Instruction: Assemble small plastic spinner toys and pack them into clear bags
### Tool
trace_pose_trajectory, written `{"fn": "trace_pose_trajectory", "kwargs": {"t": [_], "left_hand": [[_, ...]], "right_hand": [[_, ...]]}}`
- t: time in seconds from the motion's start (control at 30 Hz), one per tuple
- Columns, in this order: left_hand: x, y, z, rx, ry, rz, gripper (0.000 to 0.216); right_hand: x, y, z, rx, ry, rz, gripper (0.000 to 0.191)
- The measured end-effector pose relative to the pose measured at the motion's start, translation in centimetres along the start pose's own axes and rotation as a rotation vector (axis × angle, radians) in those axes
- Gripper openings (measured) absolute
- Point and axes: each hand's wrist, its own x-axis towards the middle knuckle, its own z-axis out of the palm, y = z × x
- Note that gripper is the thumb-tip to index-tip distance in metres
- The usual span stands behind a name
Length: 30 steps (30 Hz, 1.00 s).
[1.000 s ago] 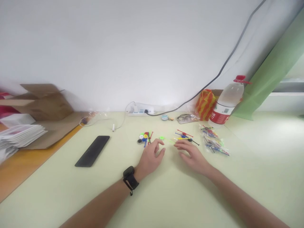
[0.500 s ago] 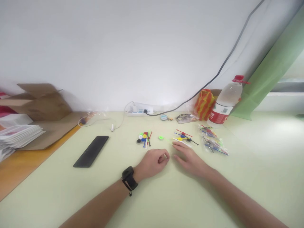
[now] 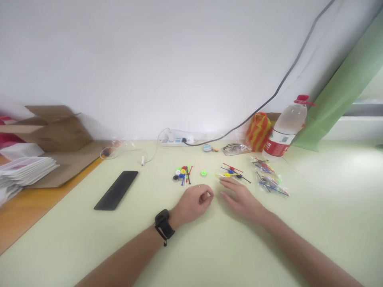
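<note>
My left hand, with a black watch on its wrist, rests on the pale green table with its fingers curled into a pinch; what it holds, if anything, is hidden. My right hand lies flat beside it, fingers stretched out toward a small heap of coloured sticks. A green round piece lies just beyond my left hand. Left of it sits a cluster of coloured discs and sticks.
A black phone lies to the left. Clear bags of coloured parts, a water bottle, a striped orange bag, glasses and a power strip stand at the back. Cardboard and stacked papers are far left.
My left hand has drawn back from the green piece and curled from open into a pinch. My right hand stayed flat and barely shifted.
</note>
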Motion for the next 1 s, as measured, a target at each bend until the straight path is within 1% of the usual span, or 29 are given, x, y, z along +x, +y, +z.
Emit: {"fn": "trace_pose_trajectory", "kwargs": {"t": [0.17,0.3,0.47,0.53,0.63,0.7,0.8,0.9,0.93,1.0], "left_hand": [[-0.1,0.2,-0.2,0.005,-0.066,0.015,0.014],[-0.1,0.2,-0.2,0.005,-0.071,0.016,0.015],[-0.1,0.1,-0.1,-0.003,-0.066,0.022,0.014],[-0.1,0.0,-0.1,-0.008,-0.066,0.021,0.014],[-0.1,-0.1,0.0,-0.010,-0.030,0.016,0.012],[-0.1,-0.1,-0.1,0.008,0.041,0.019,0.014],[0.0,-0.1,-0.2,0.036,0.127,0.021,0.034],[0.0,-0.4,-0.1,0.037,0.107,0.008,0.050],[0.1,-0.5,0.0,0.038,0.096,0.006,0.052],[0.1,-0.7,0.1,0.043,0.072,0.013,0.047]], "right_hand": [[-0.1,-0.3,0.0,-0.011,-0.051,-0.006,0.038],[-0.1,-0.3,0.0,-0.028,-0.063,0.005,0.040],[-0.1,-0.1,0.1,-0.014,-0.053,-0.020,0.039],[0.0,-0.3,0.0,-0.002,-0.047,-0.022,0.034],[0.4,-0.6,-0.4,0.049,-0.030,0.002,0.021],[0.7,-0.8,-0.8,0.069,0.000,0.028,0.027],[0.8,-0.9,-1.3,0.033,0.034,0.051,0.041],[0.8,-0.7,-1.4,-0.004,0.031,0.070,0.049],[0.7,-0.6,-1.4,-0.007,0.027,0.082,0.051],[0.6,-0.5,-1.2,0.005,0.009,0.115,0.053]]}}
